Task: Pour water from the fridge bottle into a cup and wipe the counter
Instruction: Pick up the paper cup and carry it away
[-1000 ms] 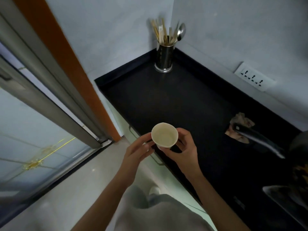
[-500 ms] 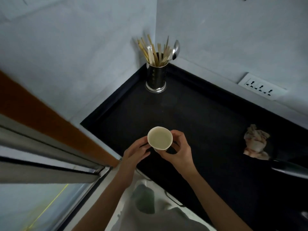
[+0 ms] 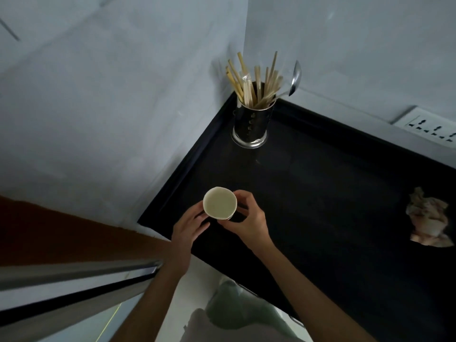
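Both hands together, curled round a pale cup above the black counter. Left hand and right hand reaching forward, arms bent inward.

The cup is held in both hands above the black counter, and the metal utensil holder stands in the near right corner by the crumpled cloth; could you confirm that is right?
Not quite. The head view shows the metal utensil holder in the far corner where the two walls meet, well apart from the crumpled cloth at the right edge. The rest holds: the left hand and right hand hold the cup above the black counter.
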`<state>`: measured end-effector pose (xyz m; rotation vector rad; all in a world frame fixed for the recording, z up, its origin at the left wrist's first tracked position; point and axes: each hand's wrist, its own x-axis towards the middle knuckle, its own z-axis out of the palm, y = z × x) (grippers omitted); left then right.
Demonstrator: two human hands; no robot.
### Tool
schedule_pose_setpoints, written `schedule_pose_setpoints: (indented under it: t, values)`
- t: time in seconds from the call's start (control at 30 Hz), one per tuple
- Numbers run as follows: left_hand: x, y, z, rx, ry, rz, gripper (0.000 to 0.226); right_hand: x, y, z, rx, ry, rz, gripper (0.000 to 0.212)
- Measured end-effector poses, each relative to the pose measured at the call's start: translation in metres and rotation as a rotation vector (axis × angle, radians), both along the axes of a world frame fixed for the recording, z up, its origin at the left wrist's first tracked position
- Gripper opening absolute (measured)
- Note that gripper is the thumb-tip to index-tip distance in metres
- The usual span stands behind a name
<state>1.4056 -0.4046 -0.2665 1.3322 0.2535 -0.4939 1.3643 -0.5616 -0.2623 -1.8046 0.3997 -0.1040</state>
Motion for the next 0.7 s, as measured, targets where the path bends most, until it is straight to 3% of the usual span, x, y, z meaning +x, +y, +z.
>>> schedule_pose_setpoints:
  t: [0.4,0.7]
  values:
    - [0.031,0.017,-0.016,0.023,0.145,0.028,0.029,0.030,0.019,-0.025,-0.005,0.040,0.032,0.063]
    - [0.037,0.018,-0.012,0.035,0.135,-0.007,0.030,0.037,0.020,-0.030,-0.021,0.065,0.027,0.063]
